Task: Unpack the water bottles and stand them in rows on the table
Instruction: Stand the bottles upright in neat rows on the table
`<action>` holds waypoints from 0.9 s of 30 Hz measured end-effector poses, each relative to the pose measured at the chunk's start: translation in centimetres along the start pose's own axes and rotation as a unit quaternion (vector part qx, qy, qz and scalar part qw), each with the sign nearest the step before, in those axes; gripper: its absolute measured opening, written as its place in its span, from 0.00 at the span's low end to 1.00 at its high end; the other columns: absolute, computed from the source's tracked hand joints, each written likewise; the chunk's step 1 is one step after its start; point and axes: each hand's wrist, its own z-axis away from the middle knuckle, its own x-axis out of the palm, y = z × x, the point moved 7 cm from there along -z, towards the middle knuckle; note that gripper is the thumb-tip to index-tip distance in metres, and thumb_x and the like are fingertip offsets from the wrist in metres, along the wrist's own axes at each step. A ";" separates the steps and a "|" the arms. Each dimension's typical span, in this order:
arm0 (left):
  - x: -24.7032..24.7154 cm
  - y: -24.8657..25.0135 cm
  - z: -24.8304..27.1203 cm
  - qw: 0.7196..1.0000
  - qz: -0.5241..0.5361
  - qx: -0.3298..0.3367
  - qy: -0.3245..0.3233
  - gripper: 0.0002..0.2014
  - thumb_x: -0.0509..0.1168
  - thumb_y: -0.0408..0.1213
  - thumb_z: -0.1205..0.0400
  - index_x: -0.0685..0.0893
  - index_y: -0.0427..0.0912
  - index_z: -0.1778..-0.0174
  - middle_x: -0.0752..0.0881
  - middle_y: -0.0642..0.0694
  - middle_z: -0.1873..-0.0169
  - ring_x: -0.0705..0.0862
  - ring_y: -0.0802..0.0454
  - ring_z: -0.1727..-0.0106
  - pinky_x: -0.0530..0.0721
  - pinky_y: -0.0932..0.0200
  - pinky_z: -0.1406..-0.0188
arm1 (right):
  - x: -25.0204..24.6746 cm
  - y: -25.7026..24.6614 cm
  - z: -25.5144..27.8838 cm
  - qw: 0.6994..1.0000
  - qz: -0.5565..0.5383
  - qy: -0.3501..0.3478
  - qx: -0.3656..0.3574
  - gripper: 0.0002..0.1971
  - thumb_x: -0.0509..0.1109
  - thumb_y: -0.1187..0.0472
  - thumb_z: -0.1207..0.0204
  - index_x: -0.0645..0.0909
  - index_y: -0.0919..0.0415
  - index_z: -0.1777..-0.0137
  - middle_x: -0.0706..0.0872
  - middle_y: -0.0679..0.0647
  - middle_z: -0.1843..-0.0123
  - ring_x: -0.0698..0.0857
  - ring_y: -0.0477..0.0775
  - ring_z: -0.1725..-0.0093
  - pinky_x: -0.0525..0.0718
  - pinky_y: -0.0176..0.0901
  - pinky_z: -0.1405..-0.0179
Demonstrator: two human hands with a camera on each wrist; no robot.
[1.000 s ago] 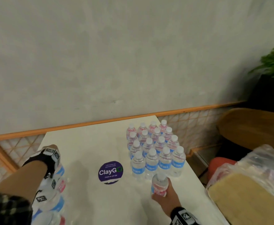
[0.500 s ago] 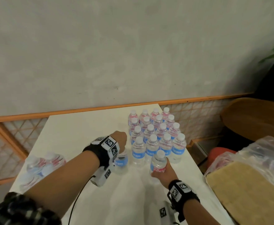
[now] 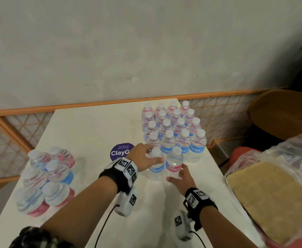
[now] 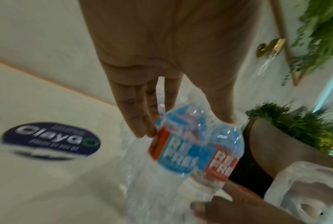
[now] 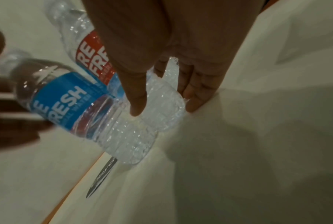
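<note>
Two small water bottles stand side by side on the white table (image 3: 85, 126), in front of several rows of upright bottles (image 3: 173, 127). My left hand (image 3: 154, 154) (image 4: 185, 125) grips the blue-labelled bottle (image 3: 156, 170) (image 4: 177, 156) (image 5: 66, 103) at its shoulder from above. My right hand (image 3: 176, 173) (image 5: 164, 109) holds the red-labelled bottle (image 3: 174, 159) (image 4: 219, 162) (image 5: 92, 60) low down, thumb on one side and fingers on the other. A shrink-wrapped pack of bottles (image 3: 46, 178) sits at the table's left.
A round purple sticker (image 3: 119, 152) lies on the table left of the rows. Off the right edge is a clear plastic bag with a brown slab (image 3: 271, 194) and a wooden seat (image 3: 286, 111). An orange-framed lattice rail (image 3: 30, 122) runs behind.
My left hand left the pack and carried a blue-labelled bottle right, next to the red-labelled one. My right hand slid lower on the red-labelled bottle, which now stands before the front row.
</note>
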 end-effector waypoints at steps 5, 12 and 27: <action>4.3 -4.4 0.2 0.995 0.024 -0.082 -0.042 0.39 0.78 0.47 0.30 0.70 0.46 0.25 0.81 0.44 0.34 0.80 0.47 0.35 0.77 0.56 0.36 | 0.1 1.0 -0.9 1.000 -0.008 0.002 0.020 0.40 0.78 0.62 0.30 0.61 0.57 0.21 0.71 0.63 0.24 0.72 0.58 0.27 0.71 0.44 0.36; 5.9 -5.2 -0.9 0.994 0.078 -0.082 -0.009 0.30 0.75 0.39 0.26 0.72 0.43 0.28 0.82 0.45 0.35 0.82 0.48 0.37 0.77 0.59 0.40 | 0.1 1.4 -1.6 1.000 0.012 0.012 0.022 0.39 0.76 0.57 0.28 0.61 0.53 0.20 0.72 0.60 0.25 0.72 0.58 0.26 0.71 0.42 0.36; 6.7 -5.7 -0.8 0.986 0.161 -0.041 0.005 0.35 0.76 0.48 0.27 0.70 0.49 0.26 0.82 0.49 0.34 0.82 0.48 0.35 0.78 0.58 0.37 | 0.6 0.3 -2.2 0.993 0.092 0.068 -0.003 0.39 0.82 0.47 0.38 0.69 0.54 0.29 0.70 0.55 0.35 0.77 0.59 0.34 0.77 0.52 0.33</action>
